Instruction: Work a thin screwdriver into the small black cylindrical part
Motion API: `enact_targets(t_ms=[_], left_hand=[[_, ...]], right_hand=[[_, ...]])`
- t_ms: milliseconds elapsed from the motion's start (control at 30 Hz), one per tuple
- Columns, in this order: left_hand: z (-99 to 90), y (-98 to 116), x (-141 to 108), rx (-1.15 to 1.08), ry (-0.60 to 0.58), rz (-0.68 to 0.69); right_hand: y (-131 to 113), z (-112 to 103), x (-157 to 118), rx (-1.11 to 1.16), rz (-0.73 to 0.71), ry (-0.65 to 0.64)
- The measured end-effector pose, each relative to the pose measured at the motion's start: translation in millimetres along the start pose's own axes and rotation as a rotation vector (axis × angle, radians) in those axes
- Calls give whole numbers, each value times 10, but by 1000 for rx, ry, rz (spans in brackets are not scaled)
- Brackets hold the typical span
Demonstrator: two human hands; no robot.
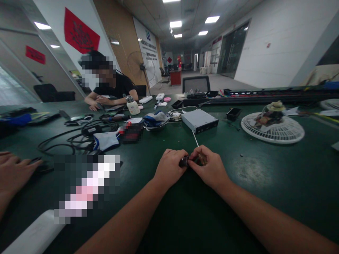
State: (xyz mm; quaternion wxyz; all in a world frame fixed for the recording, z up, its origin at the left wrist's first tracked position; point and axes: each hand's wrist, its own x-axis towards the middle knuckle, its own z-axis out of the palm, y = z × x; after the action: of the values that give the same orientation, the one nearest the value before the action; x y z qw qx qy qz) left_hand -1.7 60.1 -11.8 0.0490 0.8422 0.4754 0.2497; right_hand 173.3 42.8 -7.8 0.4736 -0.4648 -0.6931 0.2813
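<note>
My left hand is closed around a small dark, rounded piece above the green table. Close beside it, my right hand has its thumb and fingertips pinched against the end of that piece. A brownish, coppery bit shows inside the curl of the right fingers; its kind is unclear. From the right fingertips a thin pale rod or cord runs away toward a silver, drive-like metal box. Both hands nearly touch, and the fingers hide most of what lies between them.
A white fan grille with a motor lies at right, near a small black tray. Leftward are a bowl with cloth, black cables and gloves. Another person's hand is at far left; a second person sits opposite.
</note>
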Motion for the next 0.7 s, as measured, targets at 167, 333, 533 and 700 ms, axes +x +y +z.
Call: enact_targets(t_ms=[167,333,533,700], left_hand=[[-6,5,-1,-14,-11,3],[-6,10,0,5,9,-39],[-5,-2,-6,5,22,-79],[-17,0,-4,-20,7,-59]], right_hand=[[18,22,-7,-34,-16,14],[33,28,-9,-70,-13,29],[19,15,15,-22,20,-2],[23,23,5,-5,11,-8]])
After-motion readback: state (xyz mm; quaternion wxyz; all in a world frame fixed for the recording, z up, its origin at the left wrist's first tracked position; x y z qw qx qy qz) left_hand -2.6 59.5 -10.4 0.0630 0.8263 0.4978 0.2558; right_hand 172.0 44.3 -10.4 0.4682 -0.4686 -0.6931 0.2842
